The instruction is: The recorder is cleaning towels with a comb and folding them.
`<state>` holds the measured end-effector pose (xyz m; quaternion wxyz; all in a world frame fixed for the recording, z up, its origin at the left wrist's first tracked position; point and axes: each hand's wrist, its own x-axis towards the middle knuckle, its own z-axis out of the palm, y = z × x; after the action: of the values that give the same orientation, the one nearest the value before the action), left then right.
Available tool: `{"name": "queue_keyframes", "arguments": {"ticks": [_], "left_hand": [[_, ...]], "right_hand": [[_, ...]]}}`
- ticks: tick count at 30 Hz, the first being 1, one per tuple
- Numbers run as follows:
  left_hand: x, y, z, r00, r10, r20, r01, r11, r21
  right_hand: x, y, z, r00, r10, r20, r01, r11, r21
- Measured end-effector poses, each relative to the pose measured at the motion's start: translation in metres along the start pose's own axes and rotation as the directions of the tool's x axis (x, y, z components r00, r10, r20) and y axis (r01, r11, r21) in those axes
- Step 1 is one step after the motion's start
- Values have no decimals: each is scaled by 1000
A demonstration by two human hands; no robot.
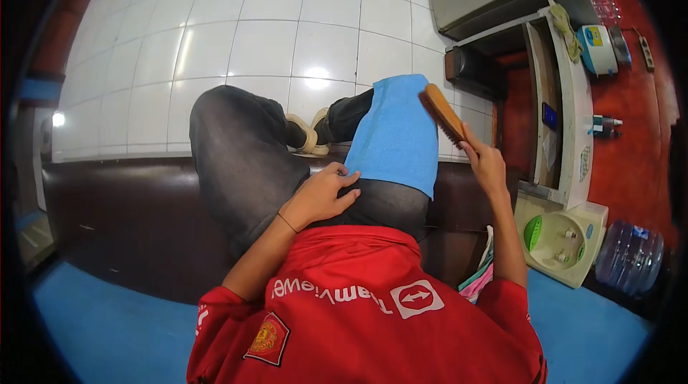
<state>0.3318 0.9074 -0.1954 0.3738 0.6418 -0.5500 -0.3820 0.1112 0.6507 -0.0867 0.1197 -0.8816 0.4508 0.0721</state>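
Observation:
A light blue cloth [398,136] lies draped over my right thigh and knee. My left hand [328,190] rests at the cloth's near left corner, its fingers spread apart and a fingertip touching the edge. In my right hand [481,158] is a brush with a wooden back and dark bristles [445,112], held by its near end. The bristles face left, towards the cloth's right edge; whether they touch it I cannot tell. Dark trousers [242,153] cover my legs.
I sit on a dark brown padded bench [129,222] above a white tiled floor [269,2]. To the right stand a shelf unit [572,142] with a phone [549,116] in it, a water dispenser [591,271] and a large water bottle [630,258]. Folded fabrics [478,282] lie by my right elbow.

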Motion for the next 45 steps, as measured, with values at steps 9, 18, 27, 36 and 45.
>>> {"name": "queue_keyframes", "arguments": {"ticks": [9,18,27,36,45], "left_hand": [[3,-1,0,1000,-8,-13,8,1000,-3],[2,3,-3,999,-38,-20,38,999,-27],[2,2,-2,999,-42,-21,42,999,-7],[44,49,18,953,289,-94,-250,922,296],[61,56,38,941,339,-1,-334,926,175]], "right_hand": [[-57,1,55,891,-418,180,255,787,562],[-12,29,56,975,146,-169,-46,871,489],[-80,18,87,973,-195,120,17,585,811],[-77,40,73,873,469,137,-317,331,889],[-96,-33,99,903,416,112,-324,486,812]]}}
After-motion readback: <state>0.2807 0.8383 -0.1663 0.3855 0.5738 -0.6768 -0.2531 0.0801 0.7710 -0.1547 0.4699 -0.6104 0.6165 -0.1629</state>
